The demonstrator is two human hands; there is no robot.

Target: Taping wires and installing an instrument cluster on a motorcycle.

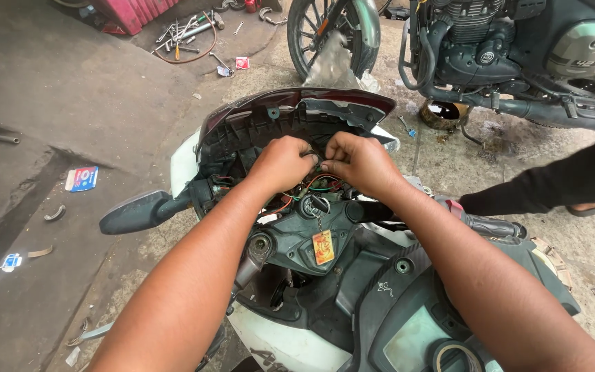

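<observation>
Red, green and black wires are bundled in the opened front cowl of a scooter, behind the dark red, glossy headlight housing, whose ribbed plastic inner face is exposed. The wires are pinched between the fingertips of both hands. The left hand is closed, its grip shut on the wires from the left; the right hand is closed likewise, its grip shut on the same wires from the right, and the knuckles of the two hands are nearly touching. The held section of wire is mostly hidden by the fingers, so its long axis cannot be told for certain; the visible red loop is seen curving down toward the ignition lock.

A key with an orange rectangular tag is seen hanging from the lock. A matte black mirror is extended to the left, and a ribbed rubber handlebar grip to the right. The scooter is pointed away from the camera, toward a parked motorcycle on rough concrete floor. Metal spanners are scattered on the floor at upper left.
</observation>
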